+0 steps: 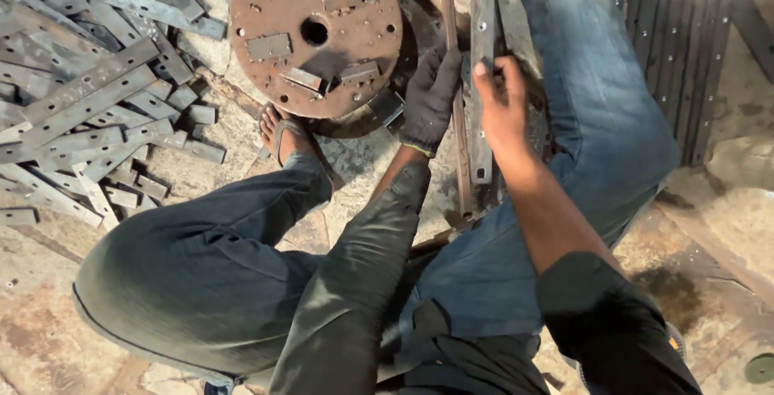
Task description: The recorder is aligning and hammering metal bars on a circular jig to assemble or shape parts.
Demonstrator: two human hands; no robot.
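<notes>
Steel flat bar [482,81] is grasped by the bare right hand [504,109], while the gloved left hand [430,101] clasps a rusty strip [459,133].

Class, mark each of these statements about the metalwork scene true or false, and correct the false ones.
1. The left hand wears a dark work glove. True.
2. The bare right hand rests on a long grey flat metal bar with holes. True.
3. The round rusty metal plate has no hole at its centre. False: a round hole sits at its centre.
4. The heap of grey flat metal strips lies at the right of the picture. False: it lies at the left.
5. The foot in a sandal is beside the round plate. True.
</notes>
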